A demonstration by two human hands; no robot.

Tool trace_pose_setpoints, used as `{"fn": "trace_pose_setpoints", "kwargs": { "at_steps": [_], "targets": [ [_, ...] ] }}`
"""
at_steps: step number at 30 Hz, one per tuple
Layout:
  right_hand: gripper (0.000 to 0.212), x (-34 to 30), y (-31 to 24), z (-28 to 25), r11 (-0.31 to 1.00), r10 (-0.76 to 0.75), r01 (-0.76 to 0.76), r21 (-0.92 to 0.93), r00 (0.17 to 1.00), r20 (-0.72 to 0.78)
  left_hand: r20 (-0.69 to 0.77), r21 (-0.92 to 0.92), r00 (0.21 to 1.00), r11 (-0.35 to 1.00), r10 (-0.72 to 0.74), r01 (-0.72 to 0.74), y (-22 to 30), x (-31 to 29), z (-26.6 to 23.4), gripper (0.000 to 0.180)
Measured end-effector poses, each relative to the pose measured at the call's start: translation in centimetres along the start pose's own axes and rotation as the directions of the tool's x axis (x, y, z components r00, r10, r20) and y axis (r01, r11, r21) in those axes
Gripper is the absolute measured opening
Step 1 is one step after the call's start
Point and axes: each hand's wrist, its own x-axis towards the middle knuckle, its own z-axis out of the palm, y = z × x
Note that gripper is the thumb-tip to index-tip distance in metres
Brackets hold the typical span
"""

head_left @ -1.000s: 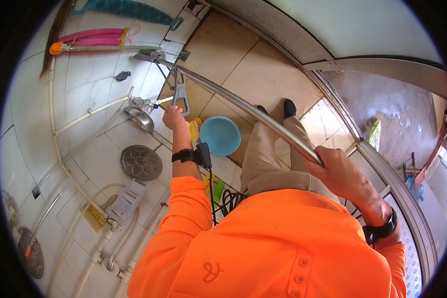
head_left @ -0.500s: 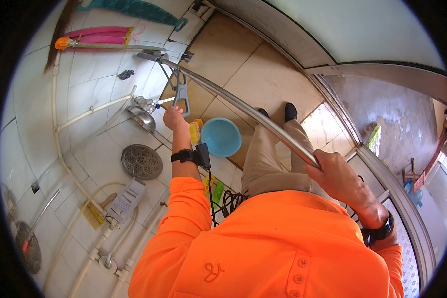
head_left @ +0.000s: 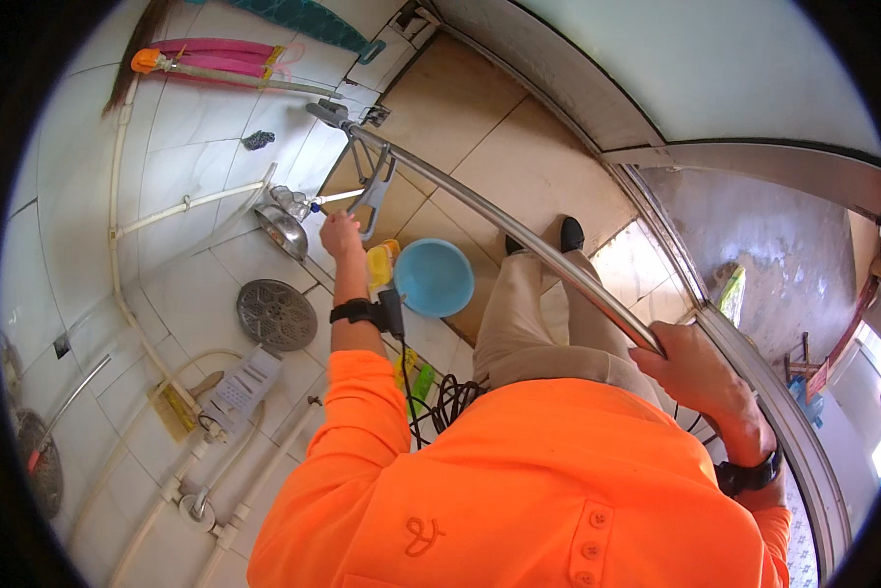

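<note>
A long metal pole with a grey hinged lever handle, like that of a squeeze mop, slants across in front of me. My left hand is closed at the lower end of the lever. My right hand wraps round the pole's near end, beside the door frame. Beyond the lever, the pole ends in a grey plastic piece close to the tiled wall. Whatever lies past my right hand on the pole is hidden.
A light blue basin stands on the floor, with a yellow container beside it. On the left wall hang a metal bowl, a perforated disc, a grater and white pipes. A glass-panelled door frame bounds the right.
My right hand has moved right and slightly nearer, drawing the pole with it. The pole's far grey end has shifted right. My left hand stays closed at the lever.
</note>
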Motion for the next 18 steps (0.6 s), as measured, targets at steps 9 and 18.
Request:
{"fn": "trace_pose_setpoints", "kwargs": {
  "at_steps": [9,18],
  "targets": [
    [0.03,-3.9,0.5,-1.5,0.997,0.046,-0.041,-0.068,0.997,0.066,-0.059,0.043,0.998,0.999,-0.002,0.005,-0.6,-0.3,-1.9,0.036],
    [0.027,-9.8,-1.5,-2.9,0.964,0.156,-0.153,-0.217,0.988,-0.006,-0.18,-0.107,0.982,0.991,0.058,-0.078,-1.4,1.3,-1.0,0.034]
  ]
}}
